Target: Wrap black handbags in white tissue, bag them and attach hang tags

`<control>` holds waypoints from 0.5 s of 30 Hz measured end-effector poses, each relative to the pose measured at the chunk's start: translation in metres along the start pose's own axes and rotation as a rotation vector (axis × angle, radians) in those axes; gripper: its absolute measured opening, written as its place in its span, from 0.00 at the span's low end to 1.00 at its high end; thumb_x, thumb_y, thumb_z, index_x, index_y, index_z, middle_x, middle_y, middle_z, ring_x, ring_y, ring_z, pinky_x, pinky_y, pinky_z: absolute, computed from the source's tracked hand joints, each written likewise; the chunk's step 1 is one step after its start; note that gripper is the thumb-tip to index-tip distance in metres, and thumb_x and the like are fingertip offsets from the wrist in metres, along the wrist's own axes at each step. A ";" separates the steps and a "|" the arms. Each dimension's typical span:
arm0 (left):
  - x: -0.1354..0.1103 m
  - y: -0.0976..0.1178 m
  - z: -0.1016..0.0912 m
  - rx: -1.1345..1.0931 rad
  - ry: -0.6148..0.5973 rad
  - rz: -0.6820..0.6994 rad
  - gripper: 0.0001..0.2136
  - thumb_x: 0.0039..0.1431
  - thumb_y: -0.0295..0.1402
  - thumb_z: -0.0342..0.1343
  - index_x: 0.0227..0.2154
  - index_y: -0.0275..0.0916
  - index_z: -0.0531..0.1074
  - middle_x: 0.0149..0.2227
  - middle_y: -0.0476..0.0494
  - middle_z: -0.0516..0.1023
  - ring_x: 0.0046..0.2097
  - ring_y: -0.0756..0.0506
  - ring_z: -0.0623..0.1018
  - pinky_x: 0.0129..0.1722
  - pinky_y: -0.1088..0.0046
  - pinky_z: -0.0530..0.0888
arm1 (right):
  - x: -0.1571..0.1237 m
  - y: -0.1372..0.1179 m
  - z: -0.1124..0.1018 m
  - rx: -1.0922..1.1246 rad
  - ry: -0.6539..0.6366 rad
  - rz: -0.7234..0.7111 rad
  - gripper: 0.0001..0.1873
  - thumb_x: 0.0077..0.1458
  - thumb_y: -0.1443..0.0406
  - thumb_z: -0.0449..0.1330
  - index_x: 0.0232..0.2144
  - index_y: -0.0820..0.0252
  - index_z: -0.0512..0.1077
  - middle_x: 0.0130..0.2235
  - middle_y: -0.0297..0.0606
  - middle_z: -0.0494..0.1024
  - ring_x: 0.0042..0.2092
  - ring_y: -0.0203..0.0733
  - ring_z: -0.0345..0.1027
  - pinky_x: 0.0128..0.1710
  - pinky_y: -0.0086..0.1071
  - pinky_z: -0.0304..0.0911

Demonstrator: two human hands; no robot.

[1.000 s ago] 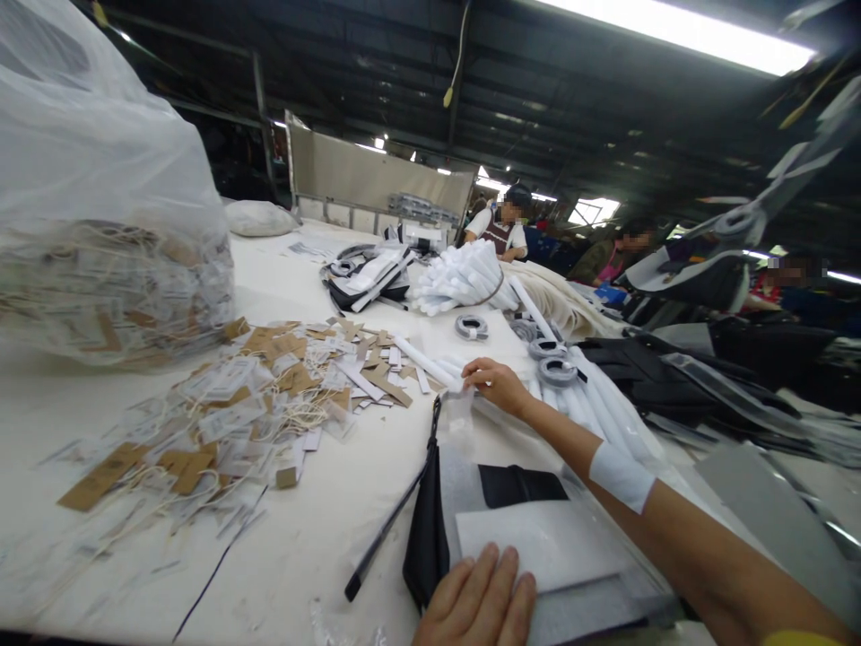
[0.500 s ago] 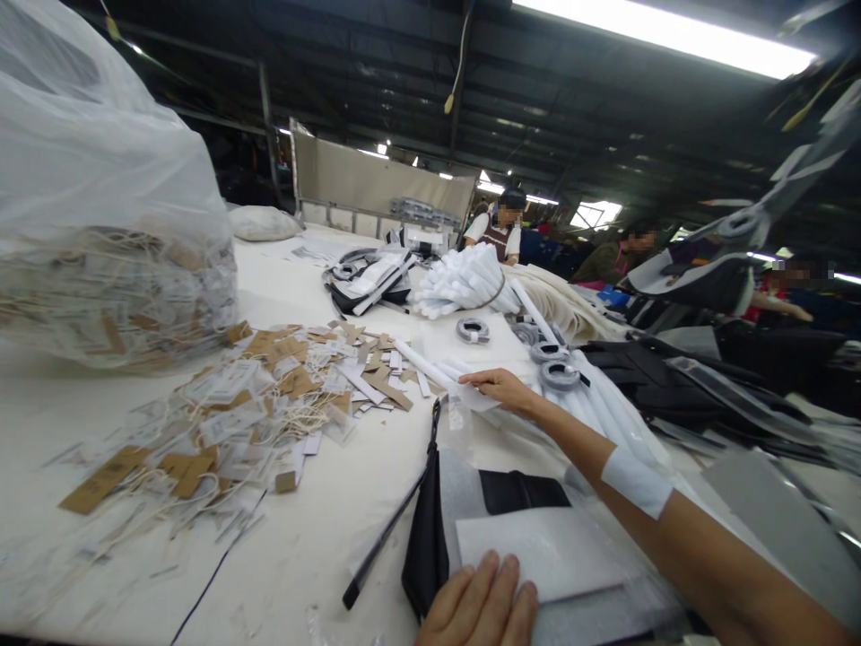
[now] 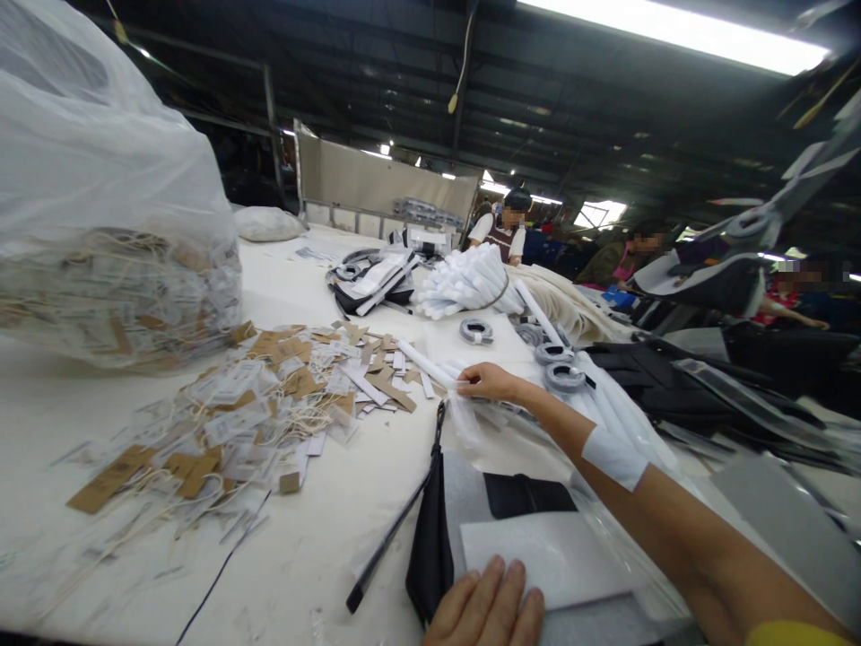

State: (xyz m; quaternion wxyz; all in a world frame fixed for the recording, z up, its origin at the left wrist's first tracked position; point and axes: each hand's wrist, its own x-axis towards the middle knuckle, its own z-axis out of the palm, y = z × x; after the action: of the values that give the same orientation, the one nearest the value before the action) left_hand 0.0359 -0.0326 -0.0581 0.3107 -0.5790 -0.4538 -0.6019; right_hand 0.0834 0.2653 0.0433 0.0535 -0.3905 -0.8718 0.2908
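Observation:
A black bag (image 3: 427,556) lies in front of me, with a grey-white wrap over its side and a dark strap piece (image 3: 528,495) showing. On top of it rests a white foam sheet (image 3: 538,552). My left hand (image 3: 488,606) lies flat on the bag and the sheet's lower edge, fingers stretched out. Beyond the bag, my right hand (image 3: 491,384) has thumb and fingers pinched on a clear plastic bag (image 3: 464,426), whose film hangs toward the black bag. A thin black strap (image 3: 394,529) sticks out to the left.
Paper tags with strings (image 3: 269,404) are heaped at left, before a large plastic sack (image 3: 127,251). White foam tubes (image 3: 464,283), coiled grey straps (image 3: 476,332) and black bag pieces (image 3: 659,381) lie farther off. A co-worker (image 3: 503,229) stands beyond the table.
My right hand's fingers have closed from a looser reach into a pinch, and clear film now hangs below them. My left hand stays on the bag.

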 end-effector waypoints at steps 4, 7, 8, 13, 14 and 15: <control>0.017 -0.010 -0.015 0.006 -0.222 0.142 0.17 0.70 0.28 0.46 0.36 0.47 0.81 0.41 0.57 0.84 0.43 0.54 0.82 0.66 0.73 0.57 | -0.004 -0.006 -0.001 0.064 0.051 -0.001 0.16 0.50 0.57 0.63 0.35 0.64 0.78 0.29 0.35 0.80 0.30 0.38 0.71 0.31 0.28 0.64; 0.024 -0.015 -0.025 0.007 -0.306 0.198 0.14 0.69 0.29 0.48 0.39 0.47 0.81 0.43 0.56 0.83 0.45 0.53 0.82 0.67 0.72 0.55 | -0.012 -0.013 0.002 0.105 0.109 -0.018 0.13 0.51 0.58 0.62 0.34 0.64 0.76 0.27 0.35 0.79 0.29 0.38 0.72 0.29 0.27 0.64; 0.026 -0.017 -0.028 0.005 -0.306 0.196 0.14 0.69 0.29 0.48 0.40 0.46 0.81 0.43 0.55 0.83 0.46 0.53 0.82 0.67 0.72 0.55 | -0.016 -0.016 0.004 0.112 0.141 -0.027 0.13 0.52 0.59 0.62 0.35 0.64 0.75 0.26 0.35 0.79 0.29 0.38 0.72 0.29 0.28 0.65; 0.036 -0.020 -0.043 -0.007 -0.480 0.285 0.17 0.71 0.27 0.43 0.48 0.43 0.78 0.50 0.51 0.81 0.51 0.51 0.79 0.60 0.75 0.66 | -0.053 -0.042 0.007 0.104 0.323 -0.111 0.14 0.57 0.60 0.60 0.42 0.60 0.77 0.37 0.37 0.83 0.39 0.43 0.76 0.42 0.31 0.68; 0.039 -0.021 -0.045 -0.010 -0.510 0.299 0.17 0.71 0.27 0.42 0.50 0.42 0.77 0.51 0.51 0.80 0.52 0.50 0.79 0.58 0.76 0.68 | -0.062 -0.048 0.008 0.080 0.362 -0.147 0.13 0.58 0.60 0.60 0.42 0.59 0.78 0.40 0.37 0.83 0.42 0.44 0.77 0.45 0.32 0.67; 0.041 -0.021 -0.048 -0.013 -0.535 0.304 0.18 0.71 0.26 0.42 0.51 0.42 0.76 0.52 0.50 0.80 0.53 0.50 0.78 0.56 0.76 0.70 | -0.073 -0.053 0.009 0.046 0.404 -0.184 0.12 0.59 0.59 0.60 0.41 0.57 0.79 0.41 0.37 0.83 0.44 0.45 0.77 0.46 0.32 0.67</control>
State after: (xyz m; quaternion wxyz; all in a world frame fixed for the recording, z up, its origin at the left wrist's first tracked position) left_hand -0.0085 -0.0611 -0.0180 0.2630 -0.7802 -0.4237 -0.3776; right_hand 0.0960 0.1813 0.0746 0.2623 -0.3584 -0.8684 0.2206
